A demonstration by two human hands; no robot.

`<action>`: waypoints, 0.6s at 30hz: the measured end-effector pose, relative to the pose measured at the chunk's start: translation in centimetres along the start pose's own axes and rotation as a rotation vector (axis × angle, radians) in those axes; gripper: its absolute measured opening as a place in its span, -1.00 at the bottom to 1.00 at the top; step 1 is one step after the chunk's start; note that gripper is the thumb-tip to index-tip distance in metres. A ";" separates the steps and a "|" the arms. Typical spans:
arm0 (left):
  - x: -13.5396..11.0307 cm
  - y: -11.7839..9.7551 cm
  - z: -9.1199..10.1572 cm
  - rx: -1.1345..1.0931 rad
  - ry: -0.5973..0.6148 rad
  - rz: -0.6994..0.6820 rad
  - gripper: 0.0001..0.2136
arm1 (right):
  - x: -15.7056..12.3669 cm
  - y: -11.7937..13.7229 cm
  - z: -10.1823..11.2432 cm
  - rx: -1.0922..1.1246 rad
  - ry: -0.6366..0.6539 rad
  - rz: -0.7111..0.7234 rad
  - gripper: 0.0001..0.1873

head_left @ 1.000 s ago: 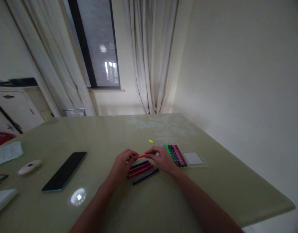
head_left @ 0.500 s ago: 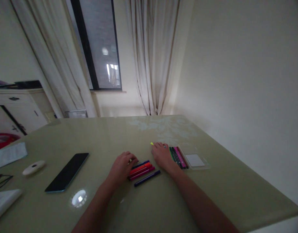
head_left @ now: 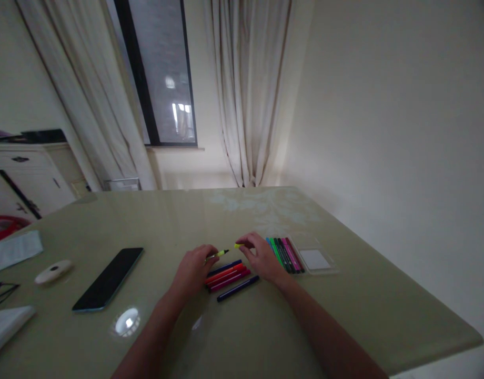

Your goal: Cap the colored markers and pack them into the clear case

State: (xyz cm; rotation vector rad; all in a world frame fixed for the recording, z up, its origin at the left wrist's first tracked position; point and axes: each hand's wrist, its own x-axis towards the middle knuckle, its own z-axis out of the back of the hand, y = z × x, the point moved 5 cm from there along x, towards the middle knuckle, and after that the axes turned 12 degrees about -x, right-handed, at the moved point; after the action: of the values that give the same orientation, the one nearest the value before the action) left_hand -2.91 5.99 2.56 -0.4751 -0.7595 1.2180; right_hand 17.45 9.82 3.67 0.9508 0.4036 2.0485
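A yellow marker [head_left: 220, 254] pokes out of my left hand [head_left: 195, 266], whose fingers are closed round its body; the dark-tipped end points right. A short distance away, my right hand [head_left: 261, 255] pinches a small yellow cap [head_left: 238, 246] between thumb and fingers. Cap and marker are apart. Just below the hands lies a loose row of markers, with a blue one, an orange one [head_left: 225, 276] and a magenta one [head_left: 229, 281]. A dark purple marker [head_left: 238, 289] lies nearer to me. Right of my right hand, green, black, pink and dark red markers sit in a clear case [head_left: 332, 270].
A black-screened phone [head_left: 108, 280] lies left of my hands. Beyond it are a white oval object [head_left: 53, 272], folded glasses [head_left: 0, 292], a pale cloth or paper [head_left: 15, 250] and a white block-like object [head_left: 7, 327]. The table [head_left: 179, 210] runs up to the wall on the right.
My right hand has drawn back left from the case side, bringing the yellow cap toward my left hand. The yellow marker now shows in my left hand. A blue marker in the case is uncovered.
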 end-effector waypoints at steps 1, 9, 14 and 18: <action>0.0 -0.2 0.0 -0.012 -0.008 -0.013 -0.84 | 0.0 0.3 0.1 0.016 -0.003 0.011 -0.87; 0.1 -0.4 0.0 -0.054 -0.045 -0.061 -0.86 | -0.2 1.2 -0.3 0.090 0.007 0.009 -0.85; -0.1 -1.2 -0.3 -0.111 -0.064 -0.100 -0.84 | -0.3 0.7 -0.7 0.214 0.050 -0.092 -0.82; -0.2 -1.6 -0.5 -0.169 -0.077 -0.104 -0.82 | -0.3 0.0 -0.7 0.358 0.056 -0.170 -0.79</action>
State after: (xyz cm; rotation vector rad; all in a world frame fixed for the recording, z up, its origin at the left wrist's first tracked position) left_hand -1.51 5.37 3.35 -0.5233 -0.9471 1.0853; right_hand 16.98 9.63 3.10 1.0299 0.8728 1.8841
